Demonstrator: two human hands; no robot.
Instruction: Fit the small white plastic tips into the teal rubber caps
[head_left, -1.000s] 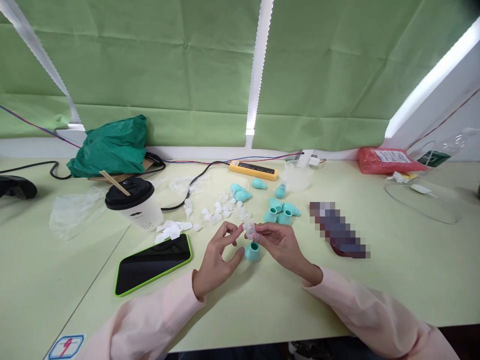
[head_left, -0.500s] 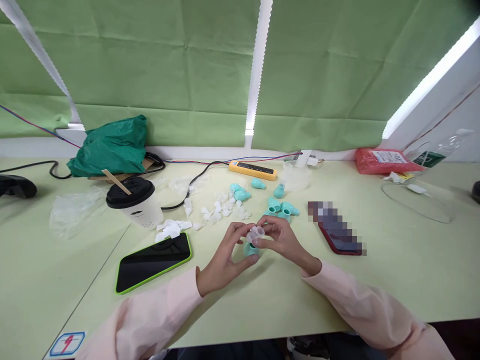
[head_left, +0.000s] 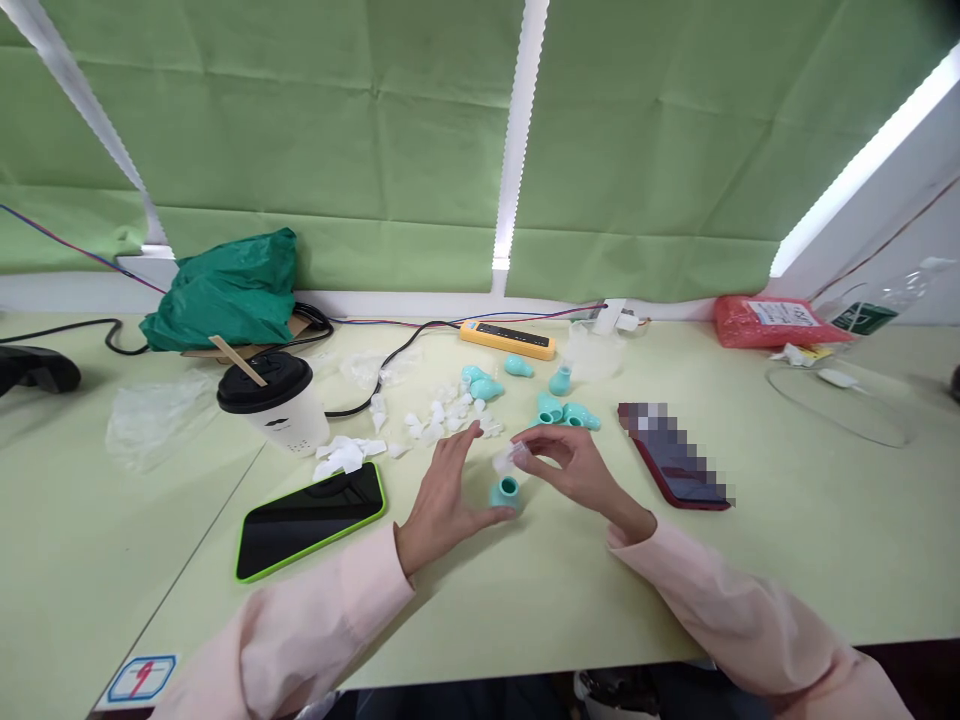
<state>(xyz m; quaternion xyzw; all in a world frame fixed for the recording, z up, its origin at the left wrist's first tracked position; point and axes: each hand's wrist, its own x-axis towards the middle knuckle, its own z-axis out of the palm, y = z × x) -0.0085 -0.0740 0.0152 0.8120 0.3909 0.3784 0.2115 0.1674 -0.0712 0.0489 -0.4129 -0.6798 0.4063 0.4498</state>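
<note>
My right hand [head_left: 570, 468] pinches a small clear plastic cap [head_left: 510, 458] between thumb and fingers, a little above the table. Just below it a teal rubber bulb [head_left: 505, 491] stands upright with its mouth facing up. My left hand [head_left: 444, 490] is beside the bulb with fingers stretched out, the thumb touching the bulb's base. More teal bulbs [head_left: 564, 412] lie behind my right hand, and a scatter of small clear caps [head_left: 442, 414] lies behind my left hand.
A green-cased phone [head_left: 311, 518] lies to the left, a red phone [head_left: 679, 465] to the right. A lidded paper cup with a stirrer [head_left: 274, 402], green bag [head_left: 221, 295], orange power strip [head_left: 508, 340], cables and a red packet [head_left: 772, 320] sit further back.
My left hand let go of the clear cap and opened, its fingers now spread beside the teal bulb. My right hand keeps the cap and has moved slightly right.
</note>
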